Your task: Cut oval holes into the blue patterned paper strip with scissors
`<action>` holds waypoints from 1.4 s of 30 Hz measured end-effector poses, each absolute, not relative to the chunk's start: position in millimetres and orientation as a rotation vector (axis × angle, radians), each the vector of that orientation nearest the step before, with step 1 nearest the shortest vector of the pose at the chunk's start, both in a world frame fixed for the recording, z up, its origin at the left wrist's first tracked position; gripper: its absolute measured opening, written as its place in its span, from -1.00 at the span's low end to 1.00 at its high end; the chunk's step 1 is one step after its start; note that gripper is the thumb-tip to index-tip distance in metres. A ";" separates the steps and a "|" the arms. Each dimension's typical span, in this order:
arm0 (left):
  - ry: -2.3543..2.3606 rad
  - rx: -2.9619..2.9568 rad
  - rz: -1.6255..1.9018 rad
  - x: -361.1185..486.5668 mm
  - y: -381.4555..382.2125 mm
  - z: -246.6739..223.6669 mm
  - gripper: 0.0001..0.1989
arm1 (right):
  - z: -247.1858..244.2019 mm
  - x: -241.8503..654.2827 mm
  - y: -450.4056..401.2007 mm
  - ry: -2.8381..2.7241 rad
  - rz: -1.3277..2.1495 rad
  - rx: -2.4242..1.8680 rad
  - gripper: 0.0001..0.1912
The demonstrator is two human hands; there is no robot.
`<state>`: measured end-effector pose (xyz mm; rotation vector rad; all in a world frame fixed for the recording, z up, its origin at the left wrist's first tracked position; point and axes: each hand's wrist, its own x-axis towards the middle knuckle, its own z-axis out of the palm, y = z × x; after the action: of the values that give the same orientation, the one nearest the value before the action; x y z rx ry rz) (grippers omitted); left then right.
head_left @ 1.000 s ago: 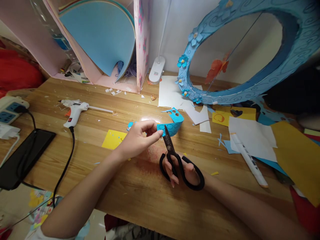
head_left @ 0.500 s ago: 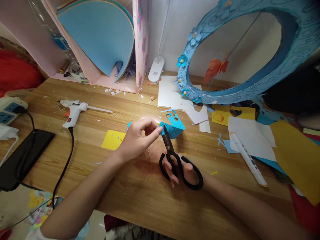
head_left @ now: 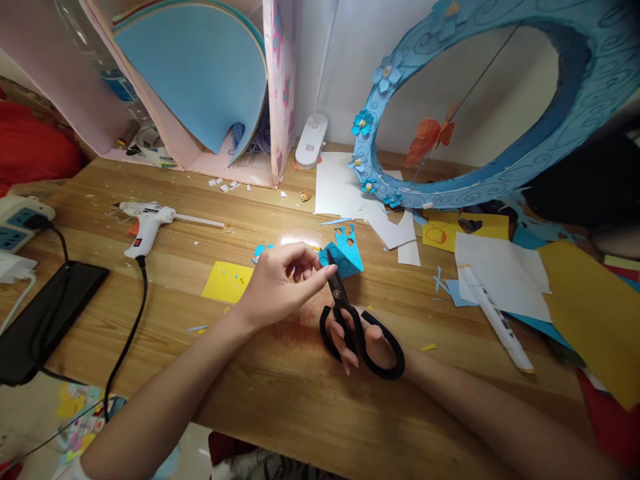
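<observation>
My left hand (head_left: 280, 283) pinches the left edge of a bright blue paper (head_left: 350, 260) between thumb and fingers. That paper is bent, with drawn outlines on its lower part and cut-out holes near its top. In my right hand (head_left: 357, 343) are black-handled scissors (head_left: 337, 293), pointing up and away, fingers through the loops. The blade tips lie against the blue paper beside my left thumb. Small blue cut pieces (head_left: 260, 251) rest on the table behind my left hand, and a yellow paper (head_left: 225, 281) lies to its left.
A white glue gun (head_left: 150, 223) and a black phone (head_left: 60, 320) lie left. A pink shelf (head_left: 277, 100) and white lamp base (head_left: 311, 141) stand behind. At right are a decorated blue ring (head_left: 430, 197), a white marker (head_left: 495, 317) and paper sheets (head_left: 500, 267).
The blue paper has turned and shifted slightly left. My left thumb has moved a little right and down along its edge, while my right hand and the scissors stay nearly in place.
</observation>
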<state>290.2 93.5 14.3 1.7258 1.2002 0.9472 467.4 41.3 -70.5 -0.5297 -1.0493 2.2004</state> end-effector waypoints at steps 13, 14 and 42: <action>1.120 1.442 0.929 290.8 96.7 16.0 -0.78 | -66.6 465.4 42.2 -0.974 2.262 -0.507 -0.38; 1.110 1.422 0.928 290.6 97.2 15.8 -0.78 | -66.5 465.2 42.2 -0.965 2.265 -0.503 -0.38; 1.047 1.313 0.901 287.2 100.7 19.3 -0.83 | -53.9 467.4 42.8 -1.056 2.232 -0.664 -0.36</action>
<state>287.2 100.7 19.3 1.3128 1.0470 0.9008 467.4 42.8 -53.9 -0.6645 -1.0556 2.2315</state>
